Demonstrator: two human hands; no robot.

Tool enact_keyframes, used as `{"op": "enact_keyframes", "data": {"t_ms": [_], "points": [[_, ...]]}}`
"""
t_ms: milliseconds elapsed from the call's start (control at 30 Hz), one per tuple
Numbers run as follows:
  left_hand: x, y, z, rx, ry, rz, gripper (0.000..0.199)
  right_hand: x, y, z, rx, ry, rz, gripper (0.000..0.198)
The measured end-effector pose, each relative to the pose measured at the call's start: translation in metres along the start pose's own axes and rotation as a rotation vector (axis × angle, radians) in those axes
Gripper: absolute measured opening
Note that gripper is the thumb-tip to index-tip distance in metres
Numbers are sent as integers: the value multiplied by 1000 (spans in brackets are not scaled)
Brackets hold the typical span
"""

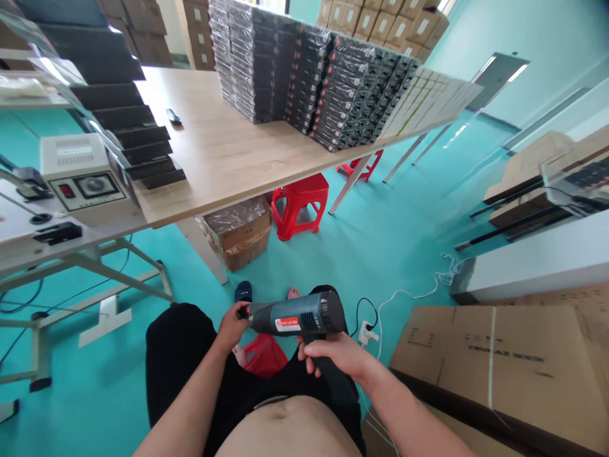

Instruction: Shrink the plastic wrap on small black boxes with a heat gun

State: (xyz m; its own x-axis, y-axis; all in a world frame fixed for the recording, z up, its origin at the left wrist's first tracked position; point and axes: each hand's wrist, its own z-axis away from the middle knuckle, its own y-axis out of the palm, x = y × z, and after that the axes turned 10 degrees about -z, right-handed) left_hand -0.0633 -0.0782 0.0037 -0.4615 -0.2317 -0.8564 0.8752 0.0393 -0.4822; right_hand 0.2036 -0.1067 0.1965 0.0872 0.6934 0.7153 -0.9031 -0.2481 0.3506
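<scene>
A blue-grey heat gun with a red and white label lies level above my lap, its nozzle towards the left. My right hand grips its dark handle just under the body, thumb across the near side. At the other end, my left hand is closed around the dark tip of the nozzle; its fingertips are partly hidden there. Below the gun, part of a red seat shows between my legs.
Stacks of film-wrapped black boxes stand on the wooden table ahead. A control box is at left. Red stool and open carton sit beneath the table. Cartons, a white cord and power strip are at right.
</scene>
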Motion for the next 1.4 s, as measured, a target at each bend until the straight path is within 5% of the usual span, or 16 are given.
{"op": "enact_keyframes", "data": {"t_ms": [167, 300, 500, 667, 833, 1000, 1167, 1400], "points": [[6, -3, -1, -31, 10, 45, 41, 5, -29, -3, -270, -46, -61, 26], [10, 0, -3, -34, 28, 25, 44, 4, -40, 5, -126, 9, -25, 27], [10, 7, -5, -20, 91, 23, 39, -8, -1, 0, -3, -39, -47, 29], [11, 4, -2, -35, 103, -24, 41, -4, 5, -8, -108, -86, 29, 28], [10, 0, -2, -46, 23, 30, 44, 0, -10, 2, -11, 12, -43, 31], [5, -3, -3, -67, 4, 56, 44, -2, -35, 6, -255, -50, -157, 25], [11, 1, -6, -60, 28, 62, 46, -7, -48, 8, -173, -28, -154, 26], [15, 0, -4, -47, 53, 29, 46, -4, -30, 3, -153, -35, -66, 26]]}}
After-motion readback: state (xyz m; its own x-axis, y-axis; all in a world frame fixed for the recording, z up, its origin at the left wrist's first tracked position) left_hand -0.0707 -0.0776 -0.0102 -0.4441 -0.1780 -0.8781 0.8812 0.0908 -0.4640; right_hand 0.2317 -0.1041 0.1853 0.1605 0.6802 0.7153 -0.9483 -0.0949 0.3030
